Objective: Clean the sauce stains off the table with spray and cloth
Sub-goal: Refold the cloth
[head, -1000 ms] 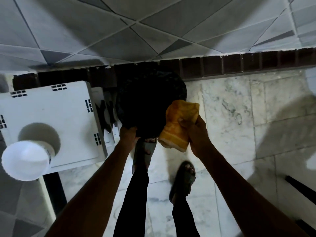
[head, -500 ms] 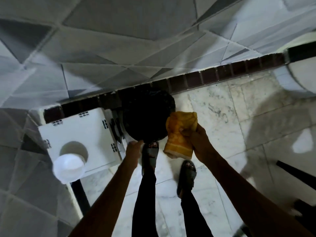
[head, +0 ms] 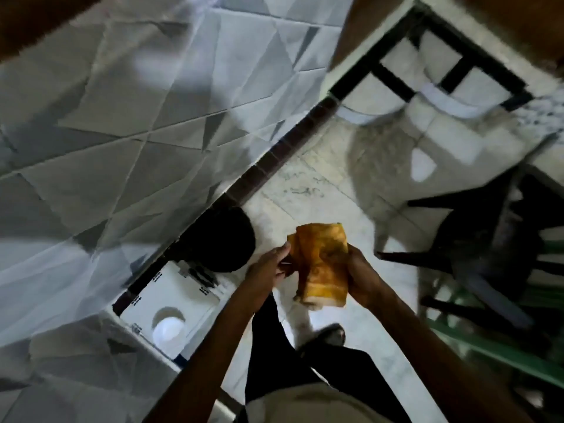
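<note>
Brought left hand [head: 268, 267] off the dark bin [head: 225, 239] to pinch the left edge of the orange cloth [head: 323, 264], with right hand [head: 361, 274] gripping the other side — now holding it between both above the marble floor [head: 305, 184], no spray in view, so probably only readying it — not yet wiping.

Cloth [head: 320, 265]: yellow-orange, crumpled, mottled with darker patches. Held upright in the air, right edge gripped by right hand [head: 361, 273], left edge pinched by left hand [head: 265, 267]; lower end hangs below the fingers.
</note>
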Tool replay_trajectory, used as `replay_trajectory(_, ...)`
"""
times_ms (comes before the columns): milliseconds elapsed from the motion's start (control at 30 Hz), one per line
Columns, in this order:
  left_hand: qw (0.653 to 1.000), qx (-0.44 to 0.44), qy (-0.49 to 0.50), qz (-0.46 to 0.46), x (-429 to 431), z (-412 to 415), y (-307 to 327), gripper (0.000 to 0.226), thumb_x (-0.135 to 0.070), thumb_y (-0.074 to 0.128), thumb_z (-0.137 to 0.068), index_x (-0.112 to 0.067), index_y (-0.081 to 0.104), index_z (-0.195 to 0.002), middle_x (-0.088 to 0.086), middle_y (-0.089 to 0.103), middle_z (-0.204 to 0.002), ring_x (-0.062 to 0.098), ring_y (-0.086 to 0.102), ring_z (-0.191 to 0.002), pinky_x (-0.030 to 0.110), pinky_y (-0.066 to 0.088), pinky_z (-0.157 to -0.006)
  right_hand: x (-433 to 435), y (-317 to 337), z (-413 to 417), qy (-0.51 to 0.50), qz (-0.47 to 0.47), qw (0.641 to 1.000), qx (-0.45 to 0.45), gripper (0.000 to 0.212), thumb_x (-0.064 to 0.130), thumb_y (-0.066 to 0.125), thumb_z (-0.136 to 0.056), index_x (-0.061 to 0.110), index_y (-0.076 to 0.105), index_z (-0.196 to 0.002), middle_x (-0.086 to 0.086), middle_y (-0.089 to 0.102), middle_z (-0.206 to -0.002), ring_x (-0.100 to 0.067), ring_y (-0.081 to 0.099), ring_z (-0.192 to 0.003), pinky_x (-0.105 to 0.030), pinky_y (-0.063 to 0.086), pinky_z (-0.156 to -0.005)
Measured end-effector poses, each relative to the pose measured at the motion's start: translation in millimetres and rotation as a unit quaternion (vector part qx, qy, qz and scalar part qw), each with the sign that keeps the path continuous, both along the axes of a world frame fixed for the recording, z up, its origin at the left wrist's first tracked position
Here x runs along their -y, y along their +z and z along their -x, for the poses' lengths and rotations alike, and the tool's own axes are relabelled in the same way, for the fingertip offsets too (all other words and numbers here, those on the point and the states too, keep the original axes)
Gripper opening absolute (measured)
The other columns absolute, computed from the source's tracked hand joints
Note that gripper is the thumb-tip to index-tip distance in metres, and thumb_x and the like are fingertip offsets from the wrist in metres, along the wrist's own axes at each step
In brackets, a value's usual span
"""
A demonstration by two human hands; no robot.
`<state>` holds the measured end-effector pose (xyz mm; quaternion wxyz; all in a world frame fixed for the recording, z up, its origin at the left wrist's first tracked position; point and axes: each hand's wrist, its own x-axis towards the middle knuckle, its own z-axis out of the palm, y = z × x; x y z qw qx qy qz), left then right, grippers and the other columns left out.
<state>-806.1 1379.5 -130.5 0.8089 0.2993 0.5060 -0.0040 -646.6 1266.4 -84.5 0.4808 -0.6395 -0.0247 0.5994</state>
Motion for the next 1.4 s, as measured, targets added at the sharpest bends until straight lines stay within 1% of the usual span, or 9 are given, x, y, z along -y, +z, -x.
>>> replay_trajectory(100, 0.992, 0.047, -0.093, -0.065, 37.9, -35.8, 45.0, 0.02, -0.027, 0.061, -0.095, -0.015, 0.068, -0.108, 0.004, 0.074, -0.102, 0.013, 0.07, -0.094, 0.029, 0.054, -0.089, 62.3, 37.2, -21.9, -0.067, -0.005, 0.997, 0.033, 0.045, 0.012, 0.069, -0.071, 0.003, 0.064, -0.114, -0.017, 0.073, -0.102, -0.034, 0.07, -0.095, -0.042, 0.058, -0.078)
replay_trajectory(233, 0.973, 0.089, -0.174, -0.125, 119.2, -94.2, 89.8, 0.022, -0.014, 0.071, -0.087, -0.007, 0.067, -0.107, 0.008, 0.07, -0.096, 0.017, 0.068, -0.088, 0.023, 0.055, -0.074, 179.1, 69.4, -46.0, -0.142, -0.023, 0.987, 0.066, 0.032, 0.005, 0.064, -0.09, 0.007, 0.061, -0.123, -0.018, 0.072, -0.114, -0.036, 0.07, -0.104, -0.043, 0.059, -0.083)
replay_trajectory(367, 0.949, 0.12, -0.259, -0.138, 220.2, -143.5, 110.2, 0.023, -0.027, 0.076, -0.08, -0.017, 0.068, -0.1, 0.005, 0.07, -0.093, 0.02, 0.068, -0.086, 0.035, 0.054, -0.077, 300.3, 83.7, -58.5, -0.209, -0.048, 0.973, 0.082, 0.048, 0.005, 0.073, -0.086, 0.009, 0.057, -0.131, -0.013, 0.072, -0.12, -0.034, 0.069, -0.11, -0.048, 0.056, -0.095)
replay_trajectory(567, 0.899, 0.161, -0.37, -0.169, 366.6, -199.2, 123.9, 0.027, -0.02, 0.072, -0.088, -0.013, 0.064, -0.113, 0.002, 0.067, -0.097, 0.013, 0.066, -0.081, 0.027, 0.054, -0.063, 457.9, 101.1, -71.1, -0.278, -0.04, 0.95, 0.135, 0.067, 0.002, 0.085, -0.073, 0.015, 0.055, -0.131, -0.008, 0.072, -0.122, -0.026, 0.07, -0.111, -0.046, 0.057, -0.095)
replay_trajectory(767, 0.859, 0.182, -0.438, -0.194, 481.0, -259.8, 133.0, 0.031, -0.021, 0.076, -0.082, -0.016, 0.065, -0.11, 0.009, 0.071, -0.109, 0.019, 0.07, -0.092, 0.034, 0.056, -0.071, 570.4, 114.7, -94.2, -0.366, 0.008, 0.912, 0.184, 0.073, 0.011, 0.092, -0.065, 0.026, 0.056, -0.126, 0.001, 0.073, -0.118, -0.016, 0.07, -0.108, -0.038, 0.059, -0.092)
replay_trajectory(900, 0.839, 0.199, -0.474, -0.179, 552.3, -311.5, 144.5, 0.023, -0.01, 0.071, -0.087, -0.013, 0.066, -0.109, 0.005, 0.075, -0.099, 0.017, 0.071, -0.085, 0.033, 0.055, -0.067, 636.9, 122.9, -121.2, -0.43, 0.025, 0.879, 0.207, 0.069, 0.012, 0.092, -0.066, 0.027, 0.057, -0.124, 0.002, 0.073, -0.116, -0.015, 0.07, -0.105, -0.037, 0.058, -0.091)
replay_trajectory(1033, 0.824, 0.209, -0.5, -0.166, 619.2, -368.8, 153.6, 0.025, -0.009, 0.071, -0.086, -0.011, 0.066, -0.11, 0.006, 0.075, -0.098, 0.02, 0.069, -0.086, 0.037, 0.05, -0.074, 700.5, 130.0, -161.4, -0.467, 0.026, 0.854, 0.228, 0.063, 0.014, 0.092, -0.066, 0.029, 0.06, -0.118, 0.004, 0.074, -0.114, -0.011, 0.072, -0.102, -0.031, 0.059, -0.087)
replay_trajectory(1233, 0.812, 0.221, -0.521, -0.141, 718.6, -458.5, 158.7, 0.026, -0.007, 0.072, -0.085, -0.011, 0.065, -0.11, 0.005, 0.072, -0.094, 0.018, 0.07, -0.085, 0.033, 0.055, -0.072, 802.3, 137.2, -231.9, -0.448, 0.037, 0.859, 0.244, 0.083, 0.015, 0.096, -0.061, 0.028, 0.053, -0.13, 0.004, 0.074, -0.117, -0.011, 0.07, -0.107, -0.034, 0.057, -0.095)
replay_trajectory(1400, 0.805, 0.214, -0.535, -0.142, 795.7, -531.1, 162.0, 0.027, -0.01, 0.075, -0.083, -0.016, 0.067, -0.108, 0.005, 0.075, -0.099, 0.023, 0.069, -0.096, 0.044, 0.051, -0.087, 886.3, 137.9, -292.1, -0.445, 0.029, 0.866, 0.226, 0.097, 0.02, 0.098, -0.055, 0.024, 0.048, -0.138, 0.0, 0.071, -0.123, -0.016, 0.069, -0.112, -0.04, 0.057, -0.097)
